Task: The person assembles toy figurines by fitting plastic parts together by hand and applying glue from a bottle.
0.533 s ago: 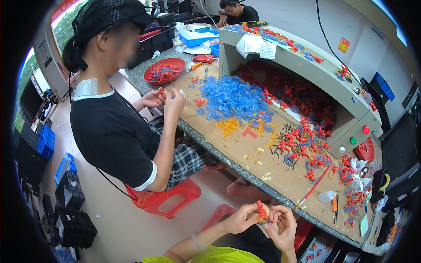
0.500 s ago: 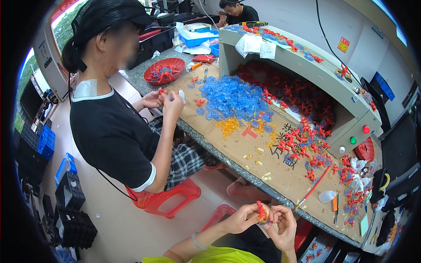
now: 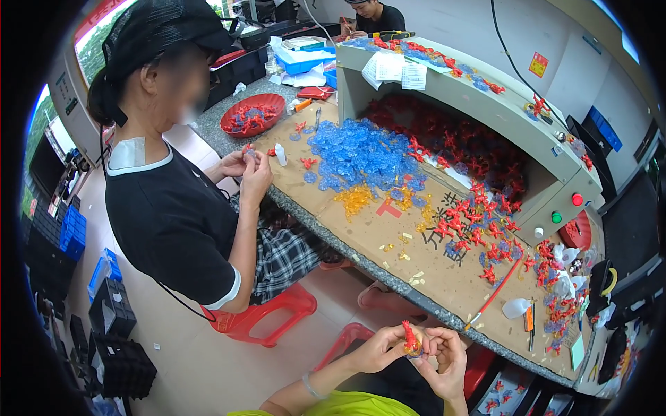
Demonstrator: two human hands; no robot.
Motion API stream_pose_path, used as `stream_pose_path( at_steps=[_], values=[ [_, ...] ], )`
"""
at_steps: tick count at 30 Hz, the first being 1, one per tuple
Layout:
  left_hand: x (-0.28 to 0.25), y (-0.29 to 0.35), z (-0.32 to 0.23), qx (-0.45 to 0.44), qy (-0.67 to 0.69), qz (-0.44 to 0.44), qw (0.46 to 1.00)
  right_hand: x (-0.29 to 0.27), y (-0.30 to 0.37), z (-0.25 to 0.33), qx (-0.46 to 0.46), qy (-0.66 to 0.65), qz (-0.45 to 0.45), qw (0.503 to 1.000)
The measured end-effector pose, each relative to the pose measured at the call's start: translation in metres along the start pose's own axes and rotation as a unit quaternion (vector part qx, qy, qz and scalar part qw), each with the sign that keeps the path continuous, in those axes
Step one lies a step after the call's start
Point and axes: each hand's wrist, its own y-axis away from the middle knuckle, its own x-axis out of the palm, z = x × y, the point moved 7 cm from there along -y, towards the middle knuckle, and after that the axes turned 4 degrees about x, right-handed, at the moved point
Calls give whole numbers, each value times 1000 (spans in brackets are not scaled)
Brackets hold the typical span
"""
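Note:
Low in the view, in front of my lap, I hold a small red plastic figurine upright, with clear yellow and bluish parts around its base. My left hand is closed on it, thumb and fingers pinching its side. The fingers of my right hand are bent in a pinch at the figurine's lower right; exactly what their tips grip is partly hidden. Both hands are off the table, just short of its front edge. A brush with a red handle lies on the table beyond my right hand.
Blue clear pieces, yellow pieces and red figurines cover parts of the cardboard-topped table. A grey machine housing stands behind. A co-worker sits at left by a red bowl. A white bottle lies at right.
My hands stay almost in place, the figurine tilting slightly. The co-worker's hands have come closer together over a small part, and a white bottle now stands by them. The view has shifted slightly.

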Motion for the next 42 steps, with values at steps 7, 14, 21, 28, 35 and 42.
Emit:
stream_pose_path(
  at_steps=[7, 14, 21, 28, 35, 42],
  values=[
    [1, 6, 8, -4, 22, -2, 1000, 0, 6, -2, 3, -7, 5, 1000],
    [-1, 3, 16, -7, 20, 4, 1000, -4, 5, -4, 3, 1, -5, 1000],
    [-2, 2, -6, -3, -21, -16, 1000, 0, 0, 1, -7, 29, 14, 999],
    [-3, 3, 11, -34, -31, -4, 999, -8, 3, -4, 4, 15, 12, 1000],
    [0, -11, 11, -45, -40, 13, 998, -20, -1, -5, -9, 20, -4, 1000],
    [0, -13, 15, -50, -68, -44, 995, -22, 1, -9, 4, 4, -2, 1000]
  ],
)
